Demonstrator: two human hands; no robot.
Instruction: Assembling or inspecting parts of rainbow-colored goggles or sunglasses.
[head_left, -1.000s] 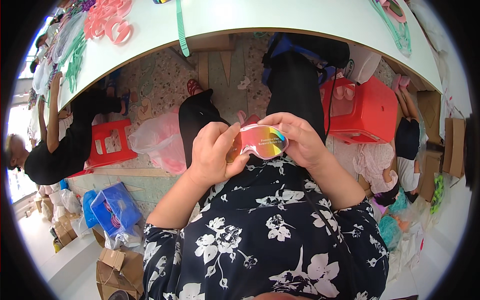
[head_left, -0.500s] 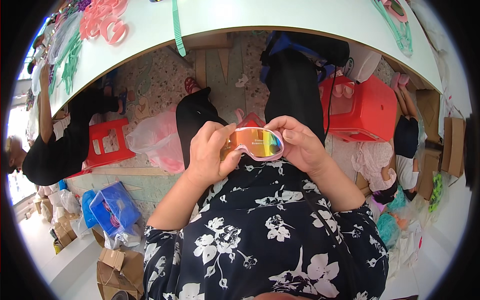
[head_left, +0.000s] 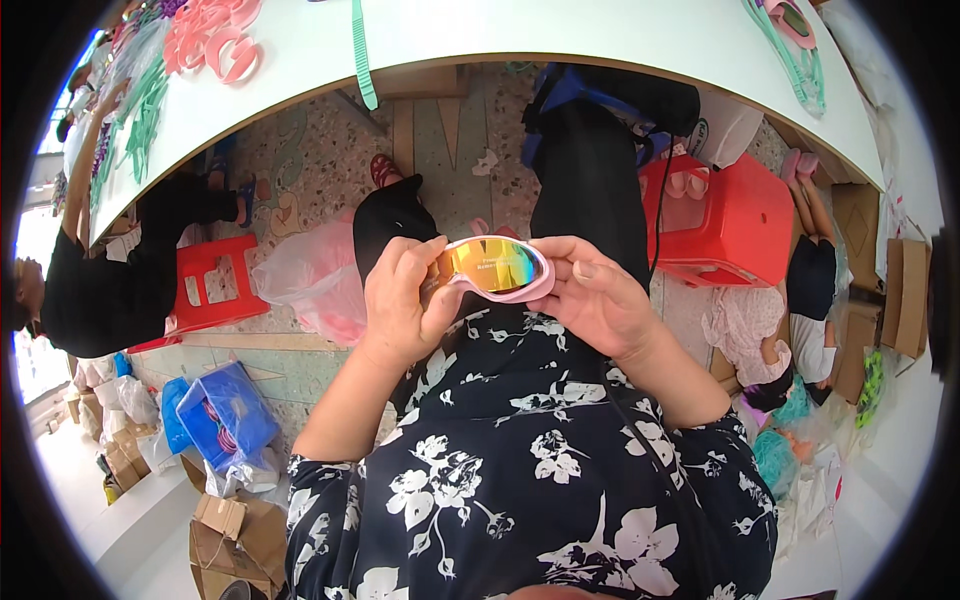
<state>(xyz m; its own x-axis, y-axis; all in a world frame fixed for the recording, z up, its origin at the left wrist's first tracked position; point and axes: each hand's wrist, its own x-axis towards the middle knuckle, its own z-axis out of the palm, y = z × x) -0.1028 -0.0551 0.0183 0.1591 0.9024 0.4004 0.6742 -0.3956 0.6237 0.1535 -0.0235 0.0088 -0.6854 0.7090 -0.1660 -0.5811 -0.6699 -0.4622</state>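
I hold a pink swim-goggle eyepiece (head_left: pixel 492 266) with a mirrored orange-green lens over my lap, below the white table's edge. My left hand (head_left: pixel 405 300) grips its left end, thumb and fingers wrapped around the frame. The right end is pinched by my right hand (head_left: pixel 597 295), with the thumb lying along the lower rim. The lens faces up toward me. My black floral dress (head_left: pixel 520 460) fills the lower middle of the view.
A white table (head_left: pixel 560 30) spans the top, with pink goggle frames (head_left: pixel 205 45), green straps (head_left: pixel 358 50) and more parts (head_left: pixel 790 35) on it. Red stools (head_left: pixel 725 215) (head_left: pixel 205 285), a pink plastic bag (head_left: pixel 310 285), a blue crate (head_left: pixel 225 415), cardboard boxes and a person in black (head_left: pixel 95 290) surround me.
Both hands have kept hold of the eyepiece and turned it slightly, so the lens now lies flatter and wider between them. The person at left has leaned further down.
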